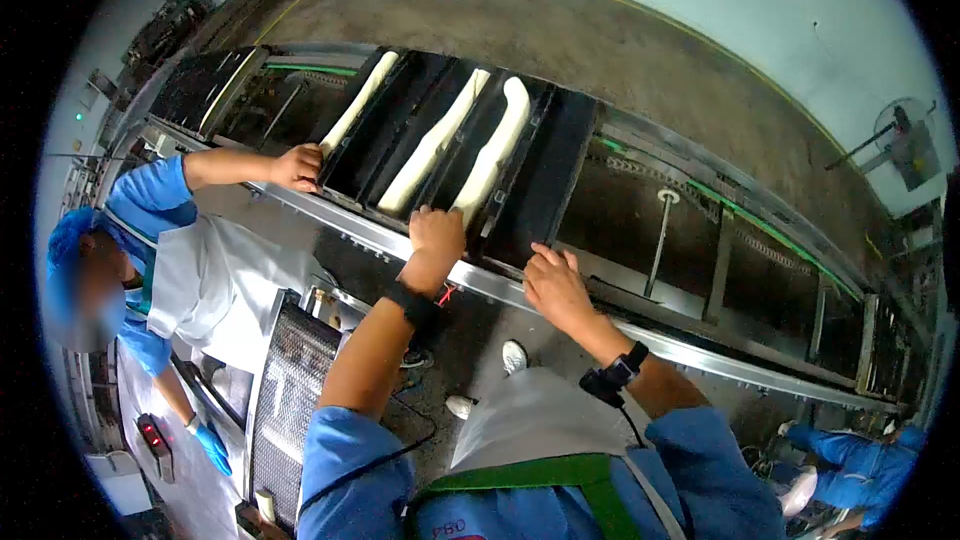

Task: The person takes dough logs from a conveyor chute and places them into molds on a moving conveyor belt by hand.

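A black baking pan (pixel 543 175) with long troughs lies across the conveyor ahead of me. Three pale dough strips lie in its troughs: a left one (pixel 362 100), a middle one (pixel 437 143) and a right one (pixel 497 153) bent at its far end. My left hand (pixel 437 233) is closed over the pan's near rim, between the near ends of the middle and right strips; its fingertips are partly hidden. At the pan's near right corner, my right hand (pixel 557 283) rests with fingers somewhat apart, touching the rim beside a trough without dough.
A co-worker's hand (pixel 297 168) touches the near end of the left dough strip. The conveyor's metal rail (pixel 690 365) runs between me and the pan. A mesh belt (pixel 300 370) stands at my lower left. Another person (pixel 850 470) is at the lower right.
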`<state>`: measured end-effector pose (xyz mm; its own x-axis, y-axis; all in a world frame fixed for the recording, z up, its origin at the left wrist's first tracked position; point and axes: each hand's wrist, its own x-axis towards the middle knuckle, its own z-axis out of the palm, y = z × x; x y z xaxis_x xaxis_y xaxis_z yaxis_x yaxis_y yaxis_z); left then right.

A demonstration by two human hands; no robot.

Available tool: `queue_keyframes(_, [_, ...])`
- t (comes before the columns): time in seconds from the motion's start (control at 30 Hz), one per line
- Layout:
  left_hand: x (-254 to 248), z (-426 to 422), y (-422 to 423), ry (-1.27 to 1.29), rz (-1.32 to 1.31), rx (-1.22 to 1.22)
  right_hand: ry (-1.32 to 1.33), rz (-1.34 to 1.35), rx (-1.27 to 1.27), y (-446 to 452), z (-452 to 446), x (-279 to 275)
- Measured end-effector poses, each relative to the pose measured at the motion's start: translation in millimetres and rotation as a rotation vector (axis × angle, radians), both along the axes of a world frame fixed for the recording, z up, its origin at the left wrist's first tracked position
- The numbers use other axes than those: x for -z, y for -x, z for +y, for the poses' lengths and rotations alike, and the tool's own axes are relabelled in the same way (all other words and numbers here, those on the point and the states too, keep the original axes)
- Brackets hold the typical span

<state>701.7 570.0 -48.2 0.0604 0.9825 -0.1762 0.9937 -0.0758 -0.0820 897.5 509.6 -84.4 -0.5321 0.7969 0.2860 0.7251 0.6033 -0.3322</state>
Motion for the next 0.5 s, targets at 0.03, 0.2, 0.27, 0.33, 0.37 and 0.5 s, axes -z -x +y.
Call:
queue_keyframes(0.03, [-12,-1,-2,0.045,0.105,-0.012,0.018,0.028,0.028,3,-1,-2])
queue_keyframes(0.2, [-20,68,-21,-0.089,-0.275,-0.055,0.076,-0.017,-0.004,9,2,-3])
queue_keyframes(0.27, [-10,123,-30,-0.072,-0.435,-0.037,0.051,-0.003,-0.024,11,6,-2])
queue_keyframes(0.33, [21,185,-37,-0.058,-0.472,-0.036,-0.007,0.021,-0.116,5,11,8])
queue_keyframes(0.37, [39,215,-42,-0.045,-0.510,-0.146,0.139,0.030,-0.089,7,13,12])
queue_keyframes(0.5, [69,268,-44,0.051,-0.681,-0.185,0.115,0.006,-0.119,6,16,13])
